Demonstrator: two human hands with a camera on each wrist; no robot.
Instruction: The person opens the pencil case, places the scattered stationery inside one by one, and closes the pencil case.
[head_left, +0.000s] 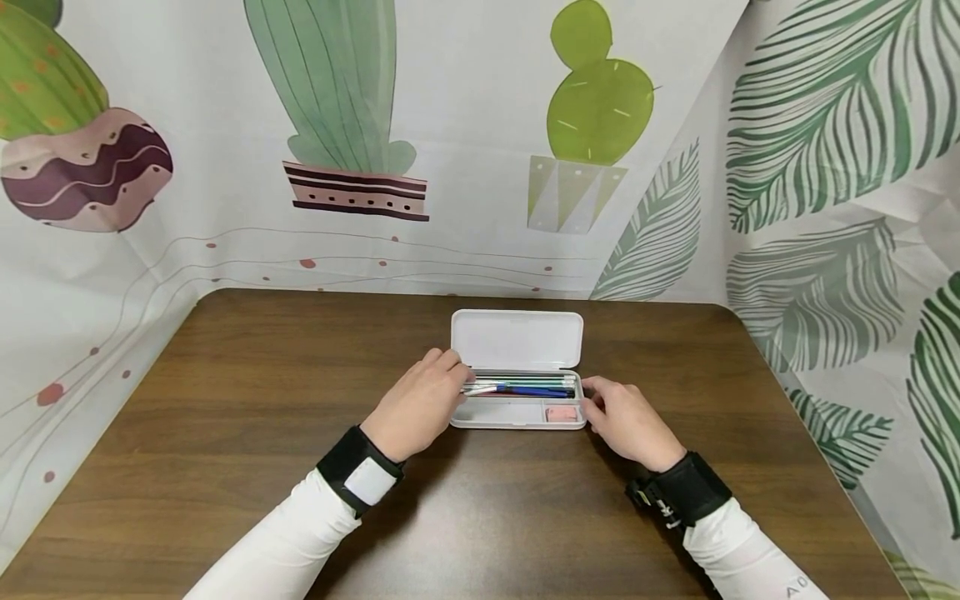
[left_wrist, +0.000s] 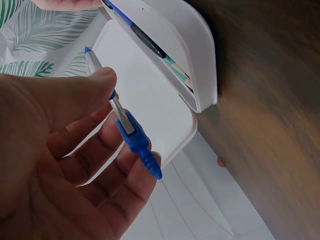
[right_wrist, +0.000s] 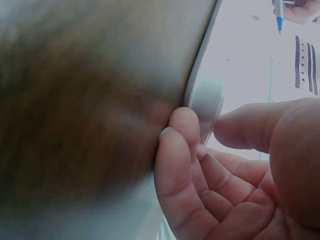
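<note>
A white pencil case (head_left: 497,413) lies with its lid (head_left: 517,340) raised at the back. My left hand (head_left: 422,402) is over its left end and pinches a silver and blue pen (left_wrist: 134,134) between thumb and fingers. The pen's pointed blue tip shows in the right wrist view. At the case's right end, my right hand (head_left: 626,419) grips the wall, thumb on one side and fingertips (right_wrist: 184,127) on the other. Inside are several pencils and a dark blue pen (head_left: 534,391) in the long compartment, and a pink eraser (head_left: 561,413) in a small one.
A brown wooden table (head_left: 225,417) carries the case near its far edge. Behind and to the right hangs a white cloth (head_left: 480,167) printed with cacti and leaves. Both wrists wear black straps (head_left: 362,471).
</note>
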